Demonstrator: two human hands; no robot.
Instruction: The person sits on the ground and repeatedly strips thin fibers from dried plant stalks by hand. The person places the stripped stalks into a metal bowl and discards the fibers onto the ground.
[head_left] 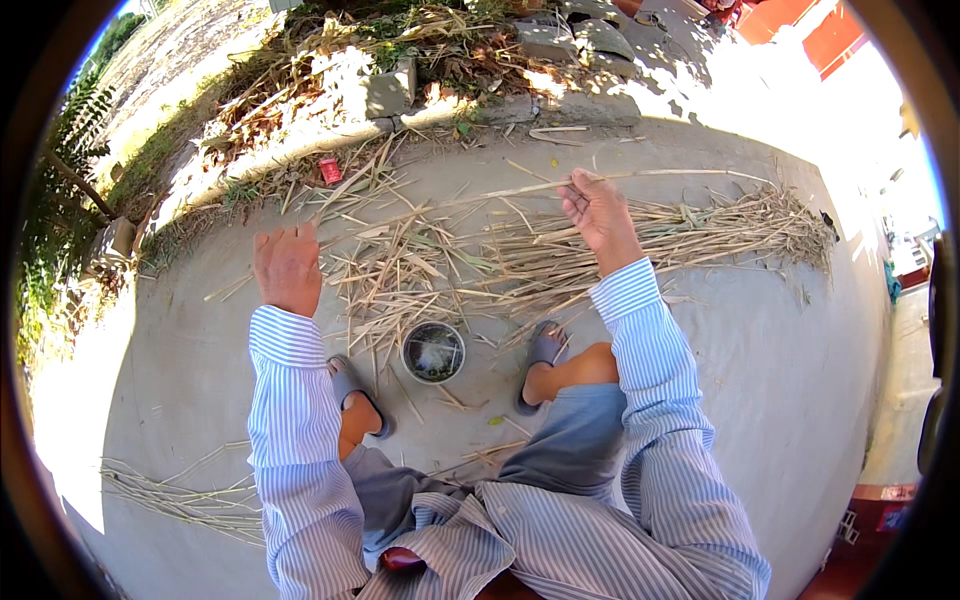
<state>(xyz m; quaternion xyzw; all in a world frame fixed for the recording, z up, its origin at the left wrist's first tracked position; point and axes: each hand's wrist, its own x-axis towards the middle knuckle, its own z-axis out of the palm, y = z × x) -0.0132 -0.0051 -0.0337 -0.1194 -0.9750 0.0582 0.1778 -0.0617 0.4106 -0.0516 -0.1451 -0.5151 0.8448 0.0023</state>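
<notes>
gripping one stalk [640,176], right hand [600,212]

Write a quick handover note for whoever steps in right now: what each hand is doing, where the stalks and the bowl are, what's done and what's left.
Left hand: open, palm down, holding nothing, above the concrete ground beside the scattered dry straw stalks.
Right hand: grip shut on one long pale stalk, lifted over the big straw heap.
Small round dark bowl: on the ground between the sandalled feet.
Done: a thin bundle of stripped stalks lies at lower left.
Left: most of the heap looks unsorted.
</notes>
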